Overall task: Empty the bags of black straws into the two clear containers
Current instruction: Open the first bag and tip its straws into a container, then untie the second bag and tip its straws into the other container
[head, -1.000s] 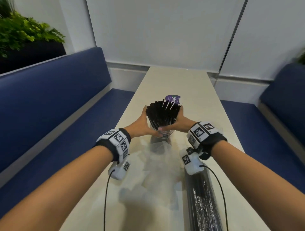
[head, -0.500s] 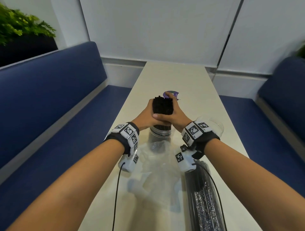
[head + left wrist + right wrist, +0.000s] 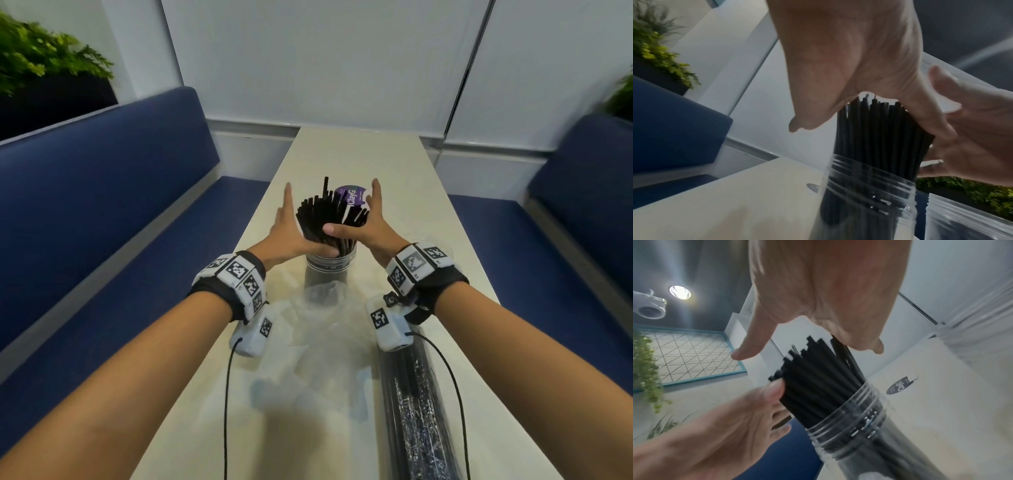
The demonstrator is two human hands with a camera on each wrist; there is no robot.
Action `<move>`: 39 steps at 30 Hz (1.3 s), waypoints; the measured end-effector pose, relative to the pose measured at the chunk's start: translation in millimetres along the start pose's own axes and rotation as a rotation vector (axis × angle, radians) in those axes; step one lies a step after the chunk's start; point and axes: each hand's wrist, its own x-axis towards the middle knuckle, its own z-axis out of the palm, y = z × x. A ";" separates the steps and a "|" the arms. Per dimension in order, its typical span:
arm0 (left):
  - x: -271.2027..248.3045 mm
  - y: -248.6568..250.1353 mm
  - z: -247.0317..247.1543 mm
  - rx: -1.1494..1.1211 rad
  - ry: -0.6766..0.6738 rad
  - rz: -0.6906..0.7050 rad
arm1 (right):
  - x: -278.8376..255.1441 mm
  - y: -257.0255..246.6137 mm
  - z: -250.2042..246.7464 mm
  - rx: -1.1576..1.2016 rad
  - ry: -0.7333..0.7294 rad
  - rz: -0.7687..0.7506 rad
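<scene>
A bunch of black straws [image 3: 329, 216] stands fanned out in a clear container [image 3: 329, 265] at mid-table, one straw poking higher than the rest. My left hand [image 3: 286, 226] is at the bunch's left and my right hand [image 3: 371, 219] at its right, fingers straight and spread upward. Only the thumbs touch the straws near the container's mouth. The left wrist view shows the straws [image 3: 879, 134] between both palms above the threaded rim [image 3: 869, 186]. A second clear container [image 3: 966, 219] stands just right of the first. A full bag of straws [image 3: 418, 394] lies near me on the right.
An empty crumpled clear bag [image 3: 318, 329] lies on the table in front of the container. A purple round label [image 3: 351, 197] sits behind the straws. Blue benches [image 3: 102, 205] run along both sides of the narrow table [image 3: 359, 154].
Half a second ago both hands were clasped tight round the bunch. They have since opened with straight fingers, and the straws have fanned out in the container.
</scene>
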 end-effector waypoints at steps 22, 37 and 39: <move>-101.7 0.3 12.9 0.374 0.153 0.245 | -62.3 -17.8 -23.7 -0.850 0.220 -0.334; -109.6 35.8 102.7 0.315 -0.004 0.264 | -142.5 35.7 -86.8 -0.757 -0.078 0.291; -107.7 46.2 102.9 0.216 0.053 0.250 | -145.7 17.1 -89.2 -0.709 -0.020 0.102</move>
